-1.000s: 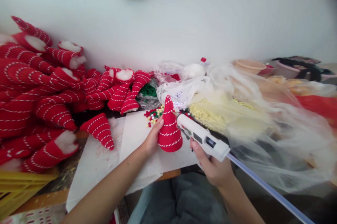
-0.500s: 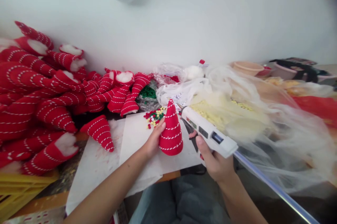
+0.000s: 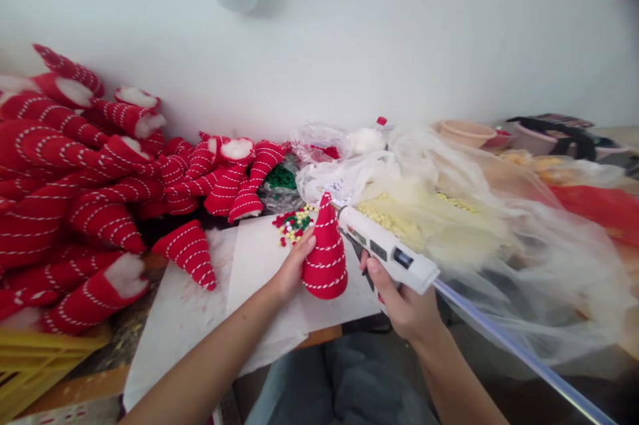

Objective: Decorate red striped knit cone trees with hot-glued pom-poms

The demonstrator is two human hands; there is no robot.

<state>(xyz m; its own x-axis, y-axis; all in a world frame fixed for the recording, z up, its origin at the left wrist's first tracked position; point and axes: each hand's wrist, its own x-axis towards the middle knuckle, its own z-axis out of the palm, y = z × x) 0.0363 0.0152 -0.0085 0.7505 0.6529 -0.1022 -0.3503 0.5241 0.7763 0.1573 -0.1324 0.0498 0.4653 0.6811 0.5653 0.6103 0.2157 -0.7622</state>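
Observation:
A red felt cone (image 3: 327,265) with white twisted cord wound around it stands upright, gripped from its left side by my left hand (image 3: 294,268). My right hand (image 3: 407,305) is wrapped round the handle of a white glue gun (image 3: 379,238). A long clear glue stick (image 3: 514,338) trails from the gun's back end. The gun's nozzle is at the upper right side of the cone; whether it touches is too small to tell. Just behind the cone lies a small heap of coloured pompoms (image 3: 292,225) on white paper (image 3: 259,278).
Many striped red stuffed cones (image 3: 90,165) pile up at the left, with a single cone (image 3: 190,252) on the paper. A yellow crate (image 3: 44,362) is at lower left. Plastic bags (image 3: 479,225) of yellow pompoms spread across the right. Basins (image 3: 466,132) stand behind them.
My right hand has brought the glue gun slightly left, so its nozzle is now closer to the cone's upper part. My left hand keeps its hold on the cone.

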